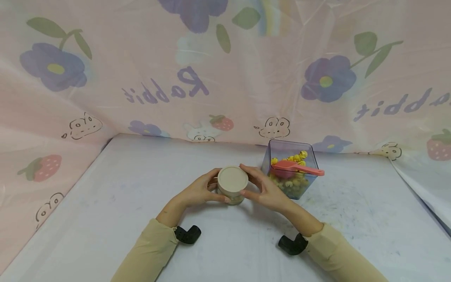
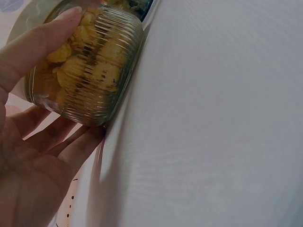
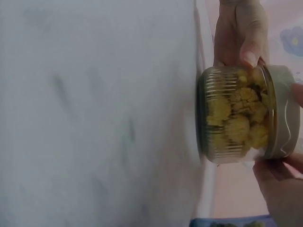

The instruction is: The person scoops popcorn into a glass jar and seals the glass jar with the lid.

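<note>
A ribbed glass jar (image 3: 222, 118) stands upright on the white table, filled with yellow popcorn-like pieces (image 2: 90, 71). Its round beige lid (image 1: 233, 179) sits on top. From the left, my left hand (image 1: 200, 190) grips the jar, thumb on the near side of the glass and fingers round the far side. My right hand (image 1: 268, 192) holds the lid's rim from the right between thumb and fingers. In the head view, the lid and both hands hide most of the glass; the wrist views show it better.
Just beyond my right hand is a clear, bluish square bin (image 1: 292, 147) of yellow popcorn. A pink scoop (image 1: 297, 167) lies in it, its handle over the right rim. A patterned pink sheet (image 1: 239, 78) rises behind the white table (image 1: 105, 203).
</note>
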### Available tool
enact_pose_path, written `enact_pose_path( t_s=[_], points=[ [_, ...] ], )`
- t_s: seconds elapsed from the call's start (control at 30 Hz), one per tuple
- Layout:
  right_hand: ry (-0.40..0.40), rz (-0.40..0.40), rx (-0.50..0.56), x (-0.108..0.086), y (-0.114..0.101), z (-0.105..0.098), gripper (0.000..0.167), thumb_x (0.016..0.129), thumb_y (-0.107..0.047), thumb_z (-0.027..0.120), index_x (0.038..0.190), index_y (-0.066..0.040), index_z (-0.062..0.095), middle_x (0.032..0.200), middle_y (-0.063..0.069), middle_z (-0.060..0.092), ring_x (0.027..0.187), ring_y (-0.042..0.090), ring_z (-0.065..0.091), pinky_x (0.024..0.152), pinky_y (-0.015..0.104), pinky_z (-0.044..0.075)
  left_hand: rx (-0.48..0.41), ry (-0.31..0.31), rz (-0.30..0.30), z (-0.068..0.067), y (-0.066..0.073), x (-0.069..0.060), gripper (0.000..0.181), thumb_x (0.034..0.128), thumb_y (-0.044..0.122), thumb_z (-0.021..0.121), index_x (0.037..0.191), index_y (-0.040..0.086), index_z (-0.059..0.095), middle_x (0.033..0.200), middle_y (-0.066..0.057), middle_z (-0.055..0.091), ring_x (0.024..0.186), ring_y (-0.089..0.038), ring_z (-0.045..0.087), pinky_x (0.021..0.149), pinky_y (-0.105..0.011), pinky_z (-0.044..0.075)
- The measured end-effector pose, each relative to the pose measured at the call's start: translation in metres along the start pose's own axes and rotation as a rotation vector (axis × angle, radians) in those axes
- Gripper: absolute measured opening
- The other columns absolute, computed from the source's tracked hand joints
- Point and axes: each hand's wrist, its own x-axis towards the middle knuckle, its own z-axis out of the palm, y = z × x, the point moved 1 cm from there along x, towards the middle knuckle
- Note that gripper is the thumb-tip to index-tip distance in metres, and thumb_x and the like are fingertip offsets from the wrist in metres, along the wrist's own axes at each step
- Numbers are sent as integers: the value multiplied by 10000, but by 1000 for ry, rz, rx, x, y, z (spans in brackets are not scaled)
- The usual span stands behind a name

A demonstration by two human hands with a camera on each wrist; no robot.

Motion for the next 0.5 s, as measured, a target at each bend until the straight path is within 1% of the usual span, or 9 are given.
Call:
enact_pose_path(
  t_s=[0.13,0.27,0.4,0.5],
  points=[
    [67,50,-44,1,1,2,720,811,-24,744,1426,48,376,1354,216,416,1307,373,408,1105,444,337,10,11,-11,0,-1,0,842,744,53,816,1445,91,350,1462,-116,401,1376,-288,382,1128,-354,333],
    [98,66,-87,2,1,4,724,796,-58,771,1408,51,400,1322,201,434,1285,351,428,1085,419,372,23,17,-24,0,-2,1,851,741,59,820,1448,83,345,1466,-115,400,1378,-286,379,1133,-350,322],
    [103,73,-101,2,1,5,735,789,-75,781,1407,44,403,1305,197,436,1277,347,433,1079,422,382,23,18,-36,0,-3,1,863,739,60,822,1453,89,339,1472,-109,393,1381,-281,376,1140,-356,308],
    [76,73,-110,2,0,4,775,807,-102,770,1447,24,352,1377,218,402,1324,362,396,1104,459,344,24,22,-39,0,-3,1,865,738,67,824,1455,101,341,1472,-102,393,1381,-277,376,1140,-359,308]
  ],
)
